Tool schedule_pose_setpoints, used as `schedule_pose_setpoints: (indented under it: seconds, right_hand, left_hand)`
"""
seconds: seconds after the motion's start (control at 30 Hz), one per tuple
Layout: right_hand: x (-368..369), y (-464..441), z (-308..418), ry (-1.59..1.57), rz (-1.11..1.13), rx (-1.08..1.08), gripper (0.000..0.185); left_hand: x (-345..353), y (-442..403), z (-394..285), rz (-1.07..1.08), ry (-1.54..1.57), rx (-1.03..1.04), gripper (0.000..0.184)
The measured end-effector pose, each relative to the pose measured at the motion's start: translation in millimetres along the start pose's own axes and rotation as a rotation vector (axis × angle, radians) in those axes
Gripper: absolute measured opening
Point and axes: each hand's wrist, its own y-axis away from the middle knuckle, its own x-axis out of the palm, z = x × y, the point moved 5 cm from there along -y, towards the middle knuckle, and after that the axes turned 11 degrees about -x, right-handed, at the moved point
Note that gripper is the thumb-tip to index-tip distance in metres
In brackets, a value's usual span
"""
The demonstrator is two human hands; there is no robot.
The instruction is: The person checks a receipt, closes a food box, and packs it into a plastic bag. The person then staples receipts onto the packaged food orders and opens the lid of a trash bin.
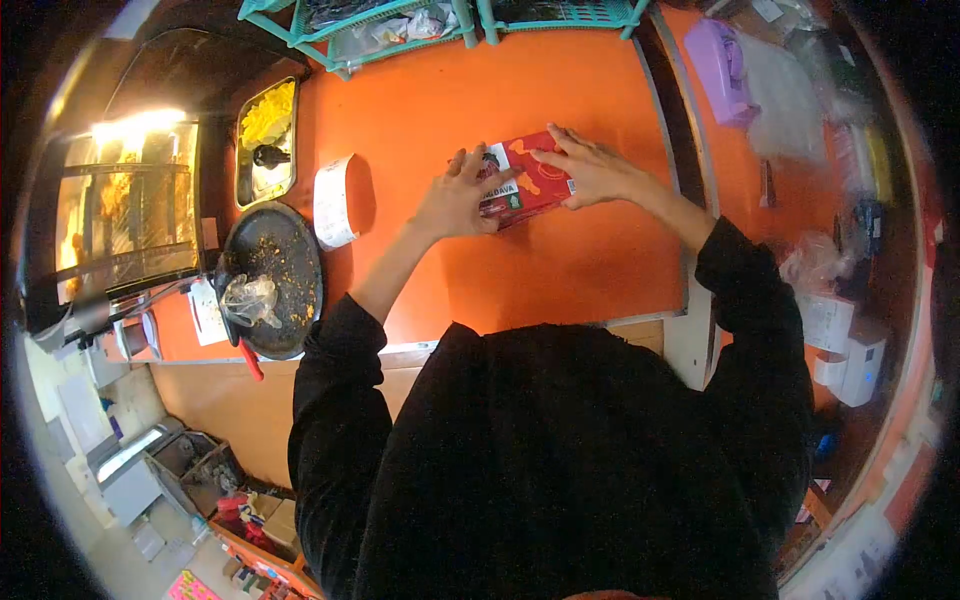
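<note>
A red printed box [535, 185] with white and green markings sits on the orange counter [430, 110]. My left hand [457, 200] rests on the box's left end, its fingers spread over the top. At the opposite end, my right hand [590, 172] lies over the box's right edge with its fingers apart. Neither hand is wrapped round the box. Parts of its top and both ends are hidden under my fingers.
Left are a white paper roll or carton [335, 203], a round black tray [280, 310] with crumbs and a plastic bag, a metal tray [243, 185] of yellow food, and a lit glass cabinet [130, 210]. Teal racks [400, 52] stand behind. A purple container [718, 75] and small printer [862, 368] are right.
</note>
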Motion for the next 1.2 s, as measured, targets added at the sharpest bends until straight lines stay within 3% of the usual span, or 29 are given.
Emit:
schedule_pose_setpoints:
  seconds: [0.07,0.13,0.17,0.33,0.4,0.5,0.63,0.7,0.73,0.83,0.9,0.93,0.97,1.0,1.03,1.07,1.13,1.17,1.2]
  right_hand:
    - [0,4,1,0.001,-0.024,-0.012,0.086]
    - [0,7,-1,0.001,-0.048,-0.025,0.083]
    - [1,7,-5,-0.063,-0.048,-0.016,0.079]
    - [12,15,-5,-0.029,-0.090,-0.015,0.069]
    - [22,27,-7,0.016,-0.391,-0.225,0.064]
    - [32,33,-7,0.155,-0.440,-0.236,0.057]
    - [25,32,6,0.396,-0.209,-0.226,0.048]
    - [22,35,5,0.162,-0.178,-0.024,0.046]
    - [25,36,4,0.161,-0.182,-0.024,0.046]
    - [29,49,-3,0.082,-0.349,-0.062,0.045]
    - [11,72,-20,0.015,-0.701,-0.204,0.043]
    - [1,88,-53,0.171,-0.864,-0.165,0.036]
    - [-32,115,-76,0.130,-0.756,0.268,0.030]
    - [-45,145,-133,-0.023,-1.064,0.537,0.023]
    - [-81,185,-138,0.329,-1.437,0.426,0.020]
    - [-101,206,-151,0.384,-1.419,0.719,0.030]
    - [-94,222,-242,0.361,-1.031,0.857,0.028]
    - [-91,225,-262,0.365,-1.036,0.856,0.028]
    - [-80,227,-286,-0.132,-1.130,0.866,0.028]
  left_hand:
    - [7,6,-1,0.029,-0.118,-0.023,0.072]
    - [16,17,-4,-0.230,-0.150,0.086,0.059]
    - [20,17,-3,-0.227,-0.152,0.089,0.059]
    - [16,26,-12,-0.314,0.056,0.096,0.055]
    - [17,27,-16,-0.341,0.086,0.113,0.055]
    - [27,24,-18,-0.404,0.109,0.131,0.055]
    - [30,22,-18,-0.429,0.117,0.121,0.053]
    - [26,23,-21,-0.431,0.111,0.130,0.052]
    - [25,23,-21,-0.427,0.110,0.129,0.051]
    - [27,23,-22,-0.473,0.094,0.126,0.046]
    - [32,26,-23,-0.488,0.093,0.100,0.044]
    - [34,25,-23,-0.505,0.094,0.070,0.042]
    - [38,26,-25,-0.518,0.097,0.040,0.040]
    - [39,27,-32,-0.518,0.097,0.035,0.040]
    - [39,28,-38,-0.525,0.074,-0.018,0.039]
    - [40,28,-43,-0.532,0.052,-0.070,0.039]
    - [47,28,-48,-0.562,0.023,-0.077,0.039]
    - [48,26,-51,-0.599,-0.006,-0.081,0.039]
    - [48,24,-53,-0.604,-0.008,-0.082,0.039]
